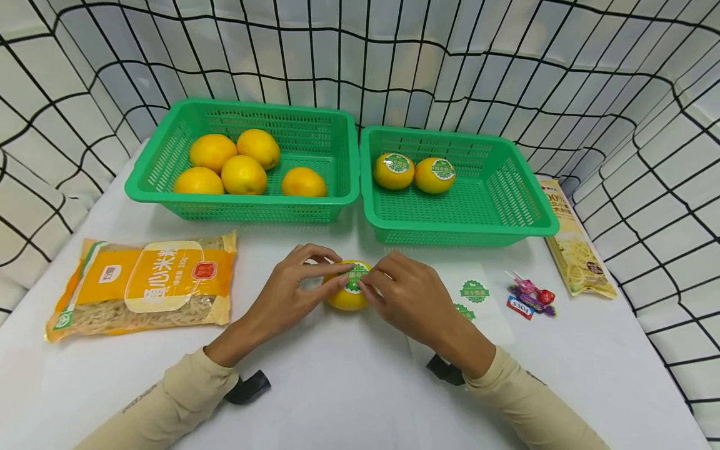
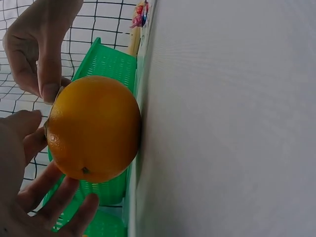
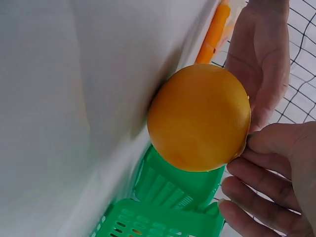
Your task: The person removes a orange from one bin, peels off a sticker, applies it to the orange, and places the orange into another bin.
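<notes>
An orange [image 1: 345, 302] sits on the white table between both hands, with a round green-and-white sticker [image 1: 356, 279] on its top. From the left, my left hand [image 1: 292, 287] steadies the fruit; its thumb and index finger press the sticker side, and the other fingers reach along the orange [image 2: 96, 128]. On the opposite side, my right hand [image 1: 413, 300] pinches the sticker's edge between thumb and index finger. The right wrist view shows that pinch against the orange [image 3: 200, 118]. Under the right forearm lies a sticker sheet [image 1: 486, 312] with green stickers on it.
A green basket [image 1: 242, 209] at back left holds several oranges without visible stickers. Beside it, another green basket [image 1: 461, 234] holds two stickered oranges. A noodle bag [image 1: 146, 284] lies left; wrapped candies [image 1: 531, 297] and a yellow noodle packet [image 1: 579, 244] lie right. Black netting [image 1: 394, 40] surrounds the table.
</notes>
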